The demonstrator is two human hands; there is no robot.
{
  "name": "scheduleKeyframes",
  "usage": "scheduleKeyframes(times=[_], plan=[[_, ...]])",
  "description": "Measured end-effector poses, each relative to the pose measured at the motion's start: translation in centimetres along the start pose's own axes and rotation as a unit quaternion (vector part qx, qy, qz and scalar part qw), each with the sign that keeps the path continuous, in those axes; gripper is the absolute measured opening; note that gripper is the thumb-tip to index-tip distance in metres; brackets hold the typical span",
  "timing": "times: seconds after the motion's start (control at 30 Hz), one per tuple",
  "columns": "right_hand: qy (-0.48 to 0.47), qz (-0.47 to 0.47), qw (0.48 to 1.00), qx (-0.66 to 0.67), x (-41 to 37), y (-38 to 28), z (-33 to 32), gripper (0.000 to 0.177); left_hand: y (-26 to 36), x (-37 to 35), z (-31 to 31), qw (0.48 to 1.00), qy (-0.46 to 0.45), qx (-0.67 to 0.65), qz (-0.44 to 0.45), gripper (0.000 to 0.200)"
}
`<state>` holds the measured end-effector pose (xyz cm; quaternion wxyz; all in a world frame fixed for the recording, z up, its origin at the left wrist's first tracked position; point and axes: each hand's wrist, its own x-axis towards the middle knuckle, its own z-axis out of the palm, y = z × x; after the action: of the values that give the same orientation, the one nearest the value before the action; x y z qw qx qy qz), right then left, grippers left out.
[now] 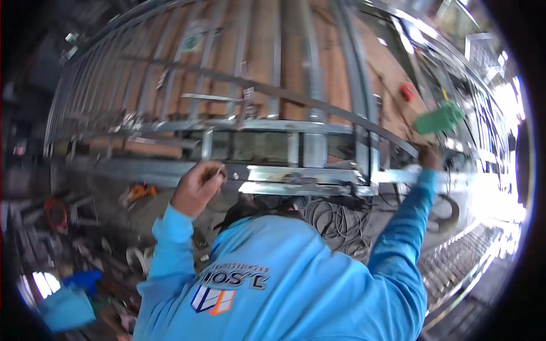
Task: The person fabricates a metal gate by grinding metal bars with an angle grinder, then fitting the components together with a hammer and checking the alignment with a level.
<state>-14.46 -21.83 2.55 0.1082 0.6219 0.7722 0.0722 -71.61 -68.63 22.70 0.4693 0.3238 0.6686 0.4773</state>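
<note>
My left hand point(199, 186) is closed, its fingers curled together beside the near rail of a metal frame. Whatever it may hold is too small or blurred to name. At the right, my right hand point(427, 156) wraps around the near end of a long, flat metal bar point(318, 104). That bar slants across the upright slats of the metal frame point(278, 126) towards the upper left. Between my hands lie short, shiny metal channel pieces point(301, 175). A green container point(438, 117) stands just beyond my right hand.
Brown boards point(293, 68) lie beneath the slats. Past my right hand sits a small red object point(406, 91). Coiled cable point(338, 224) rests on the floor near my body. An orange tool point(136, 193) and clutter lie at left; a metal grating point(460, 264) is at right.
</note>
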Motion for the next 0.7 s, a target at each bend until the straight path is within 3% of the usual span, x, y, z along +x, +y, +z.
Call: scheduleKeyframes(times=[0.03,0.07,0.1,0.13,0.17,0.2,0.27,0.33,0.37,0.4,0.47,0.5,0.57,0.7], plan=[[0.298,-0.136,0.944,0.030,-1.2,5.5,0.3,0.022,0.0,0.2,-1.2,1.000,0.013,0.011,0.021,0.019],[0.228,-0.014,0.973,0.047,-0.3,9.6,0.1,0.025,-0.3,0.7,-2.7,0.998,0.032,0.030,0.038,0.019],[0.194,0.051,0.936,0.288,-3.8,5.6,-7.3,0.031,-0.6,1.3,-4.0,0.996,0.044,0.050,0.056,0.020],[0.199,0.123,0.828,0.510,-8.1,-0.1,-16.6,0.038,-0.8,1.9,-5.4,0.994,0.049,0.071,0.073,0.021],[0.246,0.070,0.796,0.548,-11.8,-6.6,-23.5,0.036,-1.0,2.6,-6.7,0.987,0.067,0.116,0.089,0.022],[0.237,0.032,0.809,0.537,-15.6,-13.2,-29.6,0.035,-1.1,3.4,-7.9,0.978,0.081,0.161,0.107,0.023],[0.229,-0.075,0.772,0.589,-20.7,-23.9,-35.0,0.029,-1.8,5.3,-10.7,0.970,0.088,0.195,0.117,0.027],[0.082,-0.230,0.795,0.555,-22.9,-31.5,-35.3,0.028,-3.0,7.8,-13.9,0.976,0.071,0.176,0.103,0.030],[0.128,-0.292,0.792,0.521,-23.4,-36.4,-34.3,0.025,-4.2,9.5,-15.4,0.961,0.078,0.217,0.152,0.034],[-0.046,-0.284,0.770,0.570,-23.3,-40.4,-35.4,0.024,-3.8,10.5,-16.4,0.955,0.068,0.249,0.147,0.035],[0.040,-0.320,0.810,0.490,-19.2,-47.7,-29.5,0.032,-2.9,12.2,-17.8,0.940,0.054,0.310,0.135,0.037],[0.074,-0.308,0.826,0.466,-16.9,-50.4,-26.3,0.038,-3.6,13.6,-18.7,0.937,0.058,0.305,0.161,0.037],[-0.019,-0.130,0.900,0.415,-15.1,-54.5,-25.1,0.042,-4.6,16.4,-20.2,0.927,0.065,0.326,0.172,0.035],[0.039,-0.107,0.943,0.313,-14.5,-57.0,-22.1,0.043,-6.1,20.5,-22.4,0.942,0.045,0.298,0.145,0.033]])
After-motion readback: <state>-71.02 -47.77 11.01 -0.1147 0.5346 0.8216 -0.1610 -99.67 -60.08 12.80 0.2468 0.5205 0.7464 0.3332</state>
